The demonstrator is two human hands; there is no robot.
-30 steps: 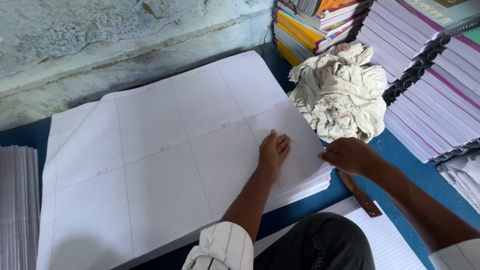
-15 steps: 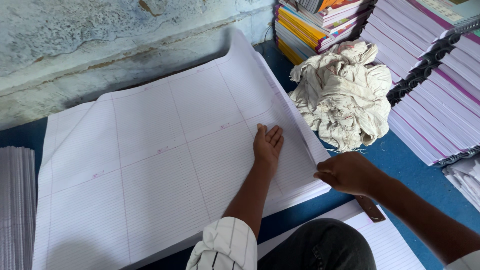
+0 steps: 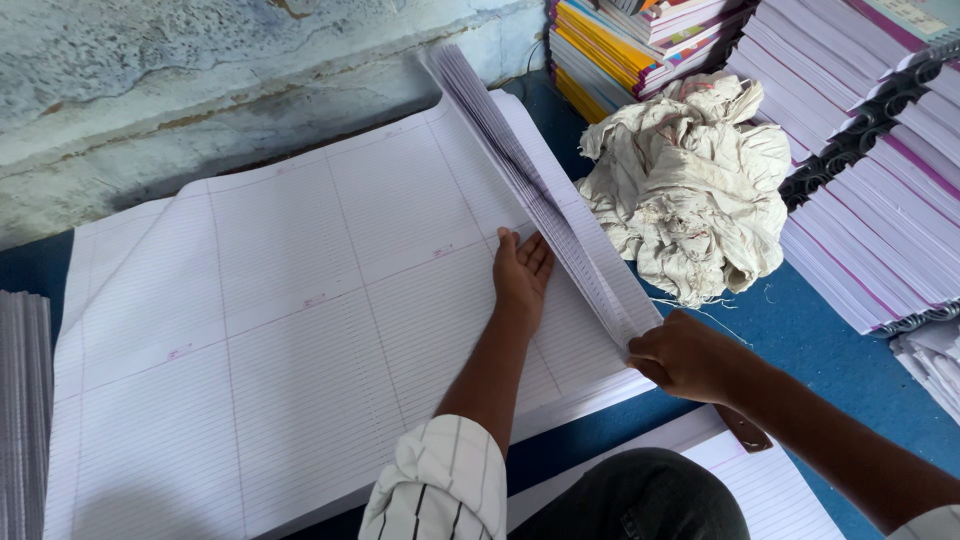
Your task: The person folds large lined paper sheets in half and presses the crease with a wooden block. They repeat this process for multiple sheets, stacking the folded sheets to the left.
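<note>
Left hand [image 3: 522, 272] flat, fingers spread, pressing ruled sheet stack [image 3: 300, 320] on blue tabletop [image 3: 800, 340]. Right hand [image 3: 685, 355] pinches lifted sheaf [image 3: 530, 190] at near corner. Paper thin, floppy, likely slippery; grip edge firmly

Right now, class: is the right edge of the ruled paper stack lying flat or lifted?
Lifted. The right hand raises a fanned edge of the ruled paper stack; the left hand presses flat beside it.

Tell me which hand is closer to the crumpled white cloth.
Right. The right hand grips the lifted sheet edges just below the crumpled cloth, a small gap apart. The left hand lies flat on the ruled sheets, farther to the cloth's left.
</note>
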